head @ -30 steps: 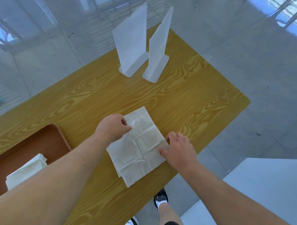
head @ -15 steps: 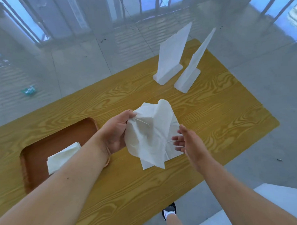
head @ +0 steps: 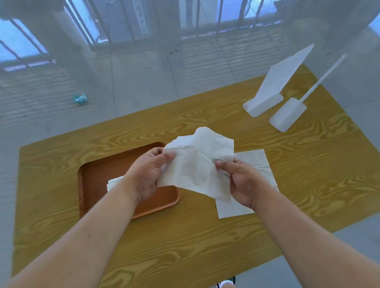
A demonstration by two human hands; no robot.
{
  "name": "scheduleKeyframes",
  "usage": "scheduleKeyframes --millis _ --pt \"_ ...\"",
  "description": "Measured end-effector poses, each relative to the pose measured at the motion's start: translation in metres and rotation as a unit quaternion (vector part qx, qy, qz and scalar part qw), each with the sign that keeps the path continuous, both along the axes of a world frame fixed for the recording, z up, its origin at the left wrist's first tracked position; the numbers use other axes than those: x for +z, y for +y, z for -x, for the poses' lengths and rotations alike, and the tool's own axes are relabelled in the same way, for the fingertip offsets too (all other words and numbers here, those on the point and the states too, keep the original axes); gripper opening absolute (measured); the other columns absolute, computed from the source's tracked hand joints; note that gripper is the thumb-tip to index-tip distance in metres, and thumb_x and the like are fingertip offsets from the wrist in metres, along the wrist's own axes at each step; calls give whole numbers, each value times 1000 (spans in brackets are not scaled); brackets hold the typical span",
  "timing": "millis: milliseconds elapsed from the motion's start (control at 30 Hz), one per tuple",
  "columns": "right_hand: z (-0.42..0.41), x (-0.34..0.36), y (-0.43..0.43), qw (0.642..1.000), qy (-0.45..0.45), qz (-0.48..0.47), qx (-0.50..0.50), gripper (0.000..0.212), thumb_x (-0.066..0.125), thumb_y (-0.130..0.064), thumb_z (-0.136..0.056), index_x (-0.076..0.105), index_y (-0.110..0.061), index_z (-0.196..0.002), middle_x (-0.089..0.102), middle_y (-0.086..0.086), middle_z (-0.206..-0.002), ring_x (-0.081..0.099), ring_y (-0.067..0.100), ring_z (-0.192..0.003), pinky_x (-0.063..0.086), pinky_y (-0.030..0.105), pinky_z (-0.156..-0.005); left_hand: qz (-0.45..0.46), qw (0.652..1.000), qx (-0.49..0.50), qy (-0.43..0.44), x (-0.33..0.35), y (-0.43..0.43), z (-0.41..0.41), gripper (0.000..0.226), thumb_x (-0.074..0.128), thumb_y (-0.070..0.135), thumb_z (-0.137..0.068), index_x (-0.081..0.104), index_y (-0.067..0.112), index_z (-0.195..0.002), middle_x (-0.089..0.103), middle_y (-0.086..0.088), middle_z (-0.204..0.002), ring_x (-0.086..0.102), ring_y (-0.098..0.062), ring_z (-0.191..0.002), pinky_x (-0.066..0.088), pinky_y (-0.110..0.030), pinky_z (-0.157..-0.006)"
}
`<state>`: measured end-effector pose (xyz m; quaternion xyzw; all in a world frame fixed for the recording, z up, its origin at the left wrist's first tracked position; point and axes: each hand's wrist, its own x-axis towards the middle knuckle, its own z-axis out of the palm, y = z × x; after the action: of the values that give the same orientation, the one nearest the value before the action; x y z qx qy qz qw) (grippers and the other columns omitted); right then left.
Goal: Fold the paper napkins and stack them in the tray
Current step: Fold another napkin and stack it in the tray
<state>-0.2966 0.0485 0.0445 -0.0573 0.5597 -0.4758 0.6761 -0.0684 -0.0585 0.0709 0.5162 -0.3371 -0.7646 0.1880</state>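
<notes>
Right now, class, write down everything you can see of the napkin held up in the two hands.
The napkin is a thin white paper sheet, creased and crumpled, partly opened, its top edge flopping over. It hangs in the air above the table, between the tray and a flat napkin lying on the wood. The left hand pinches its upper left edge; the right hand pinches its right side. Whether its lower corner brushes the flat napkin cannot be told.

A yellow wood-grain counter is seen across the middle of the frame. A broad white stand and an edge-on white stand are set just beside each other at its upper right. A crumpled teal scrap is seen on the grey tiled floor at upper left, and a shoe at the bottom edge
</notes>
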Motion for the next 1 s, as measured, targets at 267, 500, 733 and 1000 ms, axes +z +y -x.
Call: scheduleKeyframes --millis 267,500,733,1000 --pt "-4 1 -6 993 74 15 87 14 66 -9 -99 78 -15 -98 77 4 -90 71 15 -74 57 29 -61 -23 996 -1 -88 -11 4 -17 37 68 37 -102 75 10 -125 78 -14 -124 73 -35 -117 58 -56 -102" --pt "7 -3 2 993 96 -12 74 17 61 -9 -102 73 -8 -115 77 7 -94 71 18 -75 58 33 -63 -22 993 13 -111 -27 3 -28 34 68 37 -101 78 10 -120 80 -12 -117 77 -28 -105 65 -42 -79" --pt "19 -1 6 993 89 -23 72 19 58 -9 -104 77 -13 -106 77 6 -91 71 18 -75 58 33 -65 -21 995 -16 -92 -31 3 -21 17 67 17 -103 79 9 -112 82 -14 -106 78 -20 -81 63 -32 -63" --pt "25 -1 7 992 119 4 36 34 52 5 -100 82 -11 -100 79 10 -107 68 25 -92 56 40 -83 33 996 -27 -78 -27 9 -11 41 50 -8 -98 81 15 -83 79 -12 -109 71 -25 -85 61 -34 -66"
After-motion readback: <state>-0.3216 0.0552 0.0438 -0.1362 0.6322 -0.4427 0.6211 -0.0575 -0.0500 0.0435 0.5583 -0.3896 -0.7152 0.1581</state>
